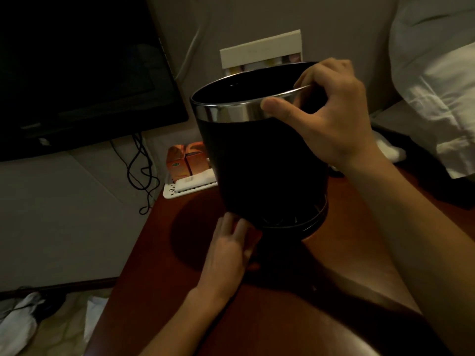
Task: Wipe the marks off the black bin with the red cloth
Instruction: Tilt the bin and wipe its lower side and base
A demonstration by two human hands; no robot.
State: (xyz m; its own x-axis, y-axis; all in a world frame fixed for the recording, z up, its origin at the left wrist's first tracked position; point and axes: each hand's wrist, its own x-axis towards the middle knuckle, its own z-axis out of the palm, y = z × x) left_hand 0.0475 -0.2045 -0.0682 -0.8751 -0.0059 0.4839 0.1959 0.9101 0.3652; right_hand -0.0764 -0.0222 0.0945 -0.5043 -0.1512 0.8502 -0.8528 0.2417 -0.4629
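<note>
1. Head view: the black bin [262,160] is seen tilted on the reddish-brown table [159,253], its open mouth leaning toward the wall and its ribbed base edge resting near the middle of the table.
2. The bin's chrome rim band [231,113] is pinched by the right hand [331,119], with the thumb pressed on the outside of the band and the fingers curled over the lip into the mouth.
3. The left hand [228,253] is laid low beside the bin's base, fingers fairly straight and close together. Whether anything is held beneath it cannot be told.
4. The red cloth is not clearly made out anywhere; in this dim light it may be lost against the red table, so the wiping is judged not yet started.
5. No marks can be picked out on the dark wall of the bin, so spots are likely to be missed unless the bin is turned toward better light.
6. The bin is balanced on one edge by a single rim pinch; if the wall is pressed hard, the polished band could slide under the thumb and the bin could roll.
7. A white tray [190,185] holding orange packets [185,160] sits just behind the bin and could be knocked if the base skids backward.
8. Loose black cables [140,173] hang beside the table under the dark monitor [77,73] and could be snagged.
</note>
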